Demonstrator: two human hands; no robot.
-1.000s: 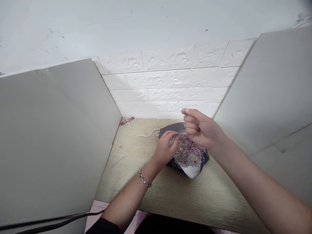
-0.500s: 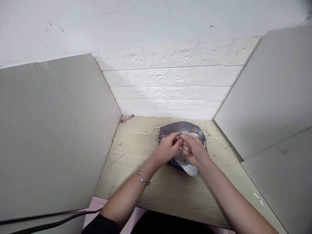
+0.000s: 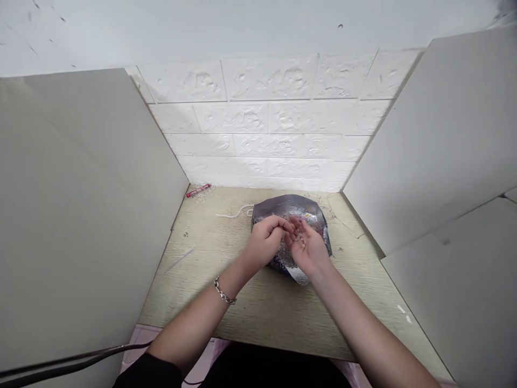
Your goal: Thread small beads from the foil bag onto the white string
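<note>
Over an open silvery foil bag (image 3: 278, 203), both hands meet close together. My right hand (image 3: 309, 248) is turned palm up, its fingers curled into a cup, with several small pale beads (image 3: 299, 237) lying in it. At its fingertips is my left hand (image 3: 266, 240), thumb and forefinger pinched together; whatever sits in that pinch is too small to make out. More tiny clear or pale beads (image 3: 286, 257) fill the bag below, partly hidden by the hands. A chain bracelet (image 3: 223, 291) circles my left wrist.
A white bead string (image 3: 232, 215) lies left of the bag, with a thin clear stick (image 3: 179, 260) nearer me. At the back left is a red tube (image 3: 198, 191). Thin chain (image 3: 347, 225) lies at right. Grey panels (image 3: 89, 188) flank the wooden table (image 3: 258, 318).
My right hand has opened from a closed curl into a palm-up cup, showing the beads in it. My left hand stays pinched beside it. The whole view has shifted slightly.
</note>
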